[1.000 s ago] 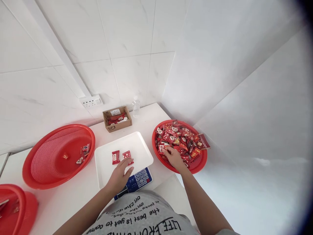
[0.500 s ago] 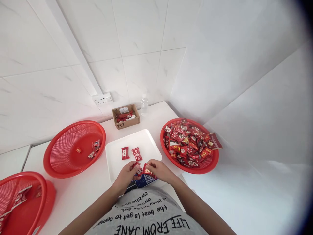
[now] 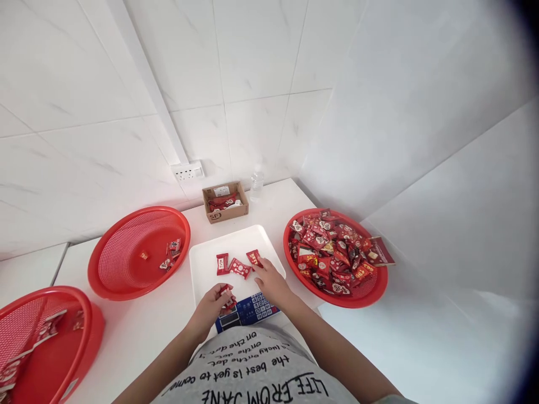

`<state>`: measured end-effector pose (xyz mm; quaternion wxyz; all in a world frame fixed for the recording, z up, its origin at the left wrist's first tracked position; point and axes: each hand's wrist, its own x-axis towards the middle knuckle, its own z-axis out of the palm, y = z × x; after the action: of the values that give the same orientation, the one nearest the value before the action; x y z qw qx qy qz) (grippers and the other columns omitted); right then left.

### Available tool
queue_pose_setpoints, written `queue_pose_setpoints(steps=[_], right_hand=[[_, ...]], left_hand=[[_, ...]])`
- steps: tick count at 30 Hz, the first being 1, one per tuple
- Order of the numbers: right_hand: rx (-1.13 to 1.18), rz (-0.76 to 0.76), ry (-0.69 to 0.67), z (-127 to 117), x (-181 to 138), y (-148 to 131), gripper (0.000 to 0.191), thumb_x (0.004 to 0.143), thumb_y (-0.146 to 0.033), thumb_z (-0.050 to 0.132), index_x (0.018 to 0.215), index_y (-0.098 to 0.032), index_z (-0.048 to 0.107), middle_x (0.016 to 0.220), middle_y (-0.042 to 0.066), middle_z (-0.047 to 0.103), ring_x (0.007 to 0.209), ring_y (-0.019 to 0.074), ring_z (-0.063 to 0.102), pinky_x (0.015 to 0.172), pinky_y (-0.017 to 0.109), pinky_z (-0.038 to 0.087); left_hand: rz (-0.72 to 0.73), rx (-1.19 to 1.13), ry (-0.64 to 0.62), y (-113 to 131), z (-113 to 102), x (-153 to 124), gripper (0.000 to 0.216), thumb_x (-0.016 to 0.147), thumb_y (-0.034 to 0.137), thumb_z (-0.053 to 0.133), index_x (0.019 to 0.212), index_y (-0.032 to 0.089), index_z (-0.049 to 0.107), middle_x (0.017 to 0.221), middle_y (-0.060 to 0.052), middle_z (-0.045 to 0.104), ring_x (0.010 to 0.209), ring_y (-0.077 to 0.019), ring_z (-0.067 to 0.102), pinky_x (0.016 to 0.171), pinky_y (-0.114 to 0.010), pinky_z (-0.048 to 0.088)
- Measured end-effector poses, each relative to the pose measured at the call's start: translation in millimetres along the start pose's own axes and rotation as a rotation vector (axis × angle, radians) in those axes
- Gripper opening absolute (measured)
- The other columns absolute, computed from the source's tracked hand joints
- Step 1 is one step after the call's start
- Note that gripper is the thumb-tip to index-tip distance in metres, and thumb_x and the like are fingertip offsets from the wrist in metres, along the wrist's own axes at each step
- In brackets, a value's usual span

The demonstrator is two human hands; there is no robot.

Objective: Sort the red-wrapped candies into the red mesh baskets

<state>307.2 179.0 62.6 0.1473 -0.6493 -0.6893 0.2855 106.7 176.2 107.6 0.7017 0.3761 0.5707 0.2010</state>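
As only the head view was available, all notes came from it.

Left hand (image 3: 211, 307): grip closed on one red wrapped sweet (image 3: 227, 294), held at the near edge of the white tray (image 3: 236, 238), just above the blue scale keypad (image 3: 249, 310).

Right hand (image 3: 273, 281): fingers (image 3: 261, 268) stretched to the rightmost sweet (image 3: 254, 258) lying on the tray and touching it. I could not tell whether they pinched it or merely rested on it. Two more sweets (image 3: 222, 264) lay beside it in a row.

Full red basket (image 3: 366, 292) stood just right of the tray, heaped with similar sweets. A second red basket (image 3: 105, 269), just left of the tray, held a few. A cardboard box (image 3: 225, 212) and a water bottle (image 3: 256, 182) stood by the wall on the tabletop (image 3: 138, 325).

Judgement: the sweets looked very light, with crinkly, slick wrappers over a probably firm core. A fingertip pinch across the middle should hold best, since the sealed end flaps might slip or tear.
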Motion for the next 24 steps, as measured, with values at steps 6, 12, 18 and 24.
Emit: queue_pose_setpoints(steps=[6, 12, 18, 24], right_hand=[[-0.136, -0.084, 0.052, 4, 18, -2, 0.045, 0.084, -0.019, 0.040, 0.129, -0.016, 0.046, 0.144, 0.010, 0.030, 0.136, 0.0259, 0.017, 0.106, 0.041, 0.024], [-0.165, -0.307, 0.015, 13, 16, -19, 0.040, 0.082, -0.023, 0.051, 0.122, -0.021, 0.051, 0.136, 0.009, 0.043, 0.133, 0.0266, 0.021, 0.107, 0.044, 0.020], [-0.134, -0.274, 0.084, 18, 13, -26, 0.028, 0.084, -0.014, 0.044, 0.107, -0.020, 0.058, 0.106, 0.010, 0.060, 0.111, 0.0233, 0.044, 0.099, 0.042, 0.030], [0.534, 0.078, 0.059, 7, 6, -27, 0.024, 0.086, -0.023, 0.038, 0.103, -0.020, 0.055, 0.091, 0.005, 0.064, 0.083, 0.0168, 0.058, 0.077, 0.032, 0.044]], left_hand=[[0.021, 0.006, 0.014, 1, 2, 3, 0.045, 0.064, 0.047, 0.067, 0.097, 0.019, 0.054, 0.078, -0.001, 0.060, 0.077, -0.0159, 0.057, 0.066, -0.027, 0.044], [0.044, -0.006, 0.035, 1, 0, 6, 0.044, 0.066, 0.043, 0.066, 0.101, 0.018, 0.053, 0.077, -0.001, 0.058, 0.075, -0.0150, 0.056, 0.066, -0.027, 0.045], [0.012, -0.023, 0.019, -1, 1, 7, 0.040, 0.066, 0.041, 0.068, 0.096, 0.017, 0.056, 0.071, 0.000, 0.058, 0.070, -0.0146, 0.056, 0.065, -0.027, 0.046], [-0.008, -0.079, -0.022, 6, 4, 1, 0.038, 0.070, 0.042, 0.065, 0.098, 0.018, 0.056, 0.078, -0.002, 0.060, 0.075, -0.0148, 0.058, 0.072, -0.029, 0.047]])
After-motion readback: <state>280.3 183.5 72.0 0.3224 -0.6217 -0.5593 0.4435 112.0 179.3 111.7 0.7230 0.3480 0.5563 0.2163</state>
